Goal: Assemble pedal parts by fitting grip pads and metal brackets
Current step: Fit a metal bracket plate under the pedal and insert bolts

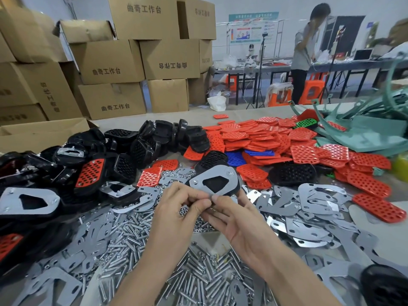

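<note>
Pedal: black body, centre of the frame, held tilted above the table, underside facing up.
Metal bracket: grey plate lying flat on the pedal, with a screw head at two of its corners.
Left hand: fingers curled, thumb and fingertips clamped on the pedal's near edge.
Right hand: thumb on the same edge, fingers under the pedal, touching the left hand. Whether a small fastener sits between the fingertips cannot be told.
Bolts: loose heap below the hands.
Loose brackets: piled at right of centre.
Red grip pads: large pile, upper right of centre.
Black pedal bodies: heap, left of the pads.
Cardboard boxes: stacked, upper left.
Person: standing, upper right.
</note>
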Available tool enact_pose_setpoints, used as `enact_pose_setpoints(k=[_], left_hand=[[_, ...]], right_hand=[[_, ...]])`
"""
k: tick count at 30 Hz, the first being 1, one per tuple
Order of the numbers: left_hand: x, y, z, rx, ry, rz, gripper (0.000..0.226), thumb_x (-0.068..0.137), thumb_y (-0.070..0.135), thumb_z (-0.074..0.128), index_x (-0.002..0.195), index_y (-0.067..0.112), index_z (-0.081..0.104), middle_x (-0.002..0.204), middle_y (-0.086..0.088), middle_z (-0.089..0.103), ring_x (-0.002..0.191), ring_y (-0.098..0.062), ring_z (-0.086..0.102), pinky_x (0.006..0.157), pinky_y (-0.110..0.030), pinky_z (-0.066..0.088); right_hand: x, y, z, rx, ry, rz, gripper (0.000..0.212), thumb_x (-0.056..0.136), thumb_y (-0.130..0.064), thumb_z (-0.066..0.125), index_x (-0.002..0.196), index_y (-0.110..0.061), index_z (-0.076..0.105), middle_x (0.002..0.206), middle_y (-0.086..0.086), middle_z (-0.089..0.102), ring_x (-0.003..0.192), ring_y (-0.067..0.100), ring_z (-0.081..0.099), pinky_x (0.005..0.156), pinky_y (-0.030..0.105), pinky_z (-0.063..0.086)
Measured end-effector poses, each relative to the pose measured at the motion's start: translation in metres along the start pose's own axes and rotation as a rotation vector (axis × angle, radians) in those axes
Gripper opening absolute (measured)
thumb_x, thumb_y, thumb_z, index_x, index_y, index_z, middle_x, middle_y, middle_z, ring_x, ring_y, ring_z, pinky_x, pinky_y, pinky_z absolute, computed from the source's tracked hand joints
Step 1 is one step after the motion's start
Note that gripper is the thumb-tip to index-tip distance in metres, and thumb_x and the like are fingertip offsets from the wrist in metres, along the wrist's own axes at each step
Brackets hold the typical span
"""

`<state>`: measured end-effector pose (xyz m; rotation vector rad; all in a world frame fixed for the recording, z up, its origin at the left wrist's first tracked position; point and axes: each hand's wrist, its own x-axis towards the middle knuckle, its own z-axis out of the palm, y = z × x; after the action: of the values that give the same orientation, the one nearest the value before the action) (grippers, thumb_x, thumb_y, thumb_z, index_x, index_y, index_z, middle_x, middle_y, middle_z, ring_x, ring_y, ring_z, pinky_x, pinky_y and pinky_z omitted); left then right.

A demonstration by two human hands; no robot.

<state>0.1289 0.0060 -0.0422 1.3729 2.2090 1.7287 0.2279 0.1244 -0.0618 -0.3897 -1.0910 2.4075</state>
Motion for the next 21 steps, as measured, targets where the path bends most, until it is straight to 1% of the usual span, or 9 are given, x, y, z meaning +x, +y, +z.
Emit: enact_pose_setpoints(k=[3,5,7,10,13,15,17,18,21], left_hand=[[-0.0013,-0.0013,-0.0025,0.002,-0.060,0.011,0.024,0.095,0.019,0.065,0.098,0.042,0.073,0.101,0.019,0.057,0.110,-0.008,0.056,0.092,-0.015,0.043],[-0.0035,-0.0020,-0.0044,0.021,-0.078,0.021,0.025,0.096,0.022,0.063,0.106,0.045,0.070,0.103,0.019,0.056,0.112,-0.009,0.054,0.093,-0.015,0.043],[-0.0042,-0.0029,-0.0059,0.043,-0.072,0.032,0.023,0.095,0.028,0.063,0.111,0.044,0.067,0.103,0.018,0.056,0.111,-0.010,0.055,0.093,-0.018,0.044],[-0.0042,-0.0032,-0.0065,0.056,-0.065,0.046,0.015,0.093,0.036,0.061,0.106,0.041,0.069,0.103,0.018,0.060,0.108,-0.011,0.057,0.090,-0.020,0.045],[-0.0038,-0.0030,-0.0049,0.045,-0.016,0.047,0.007,0.091,0.032,0.067,0.092,0.039,0.067,0.098,0.018,0.062,0.100,-0.013,0.058,0.085,-0.026,0.047],[-0.0039,-0.0029,-0.0041,0.026,0.009,0.039,0.008,0.090,0.032,0.069,0.089,0.039,0.065,0.097,0.018,0.063,0.097,-0.015,0.059,0.083,-0.029,0.048],[-0.0049,-0.0028,-0.0037,0.002,-0.002,0.024,0.015,0.090,0.029,0.071,0.092,0.040,0.062,0.099,0.020,0.062,0.098,-0.013,0.059,0.086,-0.031,0.049],[-0.0054,-0.0030,-0.0034,-0.005,-0.011,0.018,0.018,0.091,0.026,0.072,0.092,0.041,0.061,0.100,0.020,0.061,0.098,-0.012,0.059,0.087,-0.033,0.049],[-0.0057,-0.0041,-0.0036,0.009,-0.033,-0.009,0.013,0.091,0.031,0.070,0.092,0.040,0.061,0.100,0.017,0.062,0.099,-0.011,0.059,0.087,-0.036,0.050]], right_hand=[[0.0012,0.0012,-0.0005,-0.003,0.016,0.005,0.113,0.082,0.000,0.081,0.163,-0.027,0.006,0.109,0.024,0.076,0.098,0.032,0.077,0.081,0.034,0.063],[0.0015,0.0019,0.0005,0.001,0.029,0.005,0.113,0.082,-0.001,0.080,0.162,-0.029,0.006,0.109,0.024,0.077,0.098,0.032,0.077,0.080,0.033,0.063],[0.0020,0.0027,0.0004,0.009,0.028,0.002,0.112,0.080,-0.003,0.079,0.163,-0.026,0.006,0.110,0.024,0.076,0.100,0.032,0.077,0.080,0.033,0.063],[0.0009,0.0030,0.0010,0.003,0.001,-0.013,0.102,0.085,-0.003,0.079,0.162,-0.021,0.015,0.115,0.024,0.075,0.106,0.034,0.075,0.083,0.033,0.062],[-0.0006,0.0035,0.0024,-0.011,-0.021,-0.028,0.095,0.089,-0.003,0.075,0.162,-0.017,0.015,0.118,0.024,0.074,0.111,0.034,0.074,0.087,0.034,0.062],[-0.0024,0.0032,0.0038,-0.015,-0.043,-0.040,0.086,0.094,-0.001,0.071,0.160,-0.015,0.019,0.120,0.024,0.074,0.113,0.034,0.073,0.088,0.033,0.061],[-0.0037,0.0025,0.0049,-0.032,-0.060,-0.060,0.070,0.096,-0.001,0.069,0.155,-0.011,0.032,0.121,0.024,0.073,0.113,0.034,0.073,0.087,0.032,0.061],[-0.0041,0.0018,0.0055,-0.028,-0.052,-0.066,0.068,0.096,-0.001,0.069,0.154,-0.011,0.033,0.121,0.024,0.073,0.112,0.033,0.073,0.086,0.031,0.061],[-0.0036,0.0002,0.0061,0.013,-0.013,-0.069,0.087,0.095,-0.001,0.070,0.161,-0.014,0.016,0.119,0.024,0.074,0.111,0.033,0.074,0.085,0.030,0.061]])
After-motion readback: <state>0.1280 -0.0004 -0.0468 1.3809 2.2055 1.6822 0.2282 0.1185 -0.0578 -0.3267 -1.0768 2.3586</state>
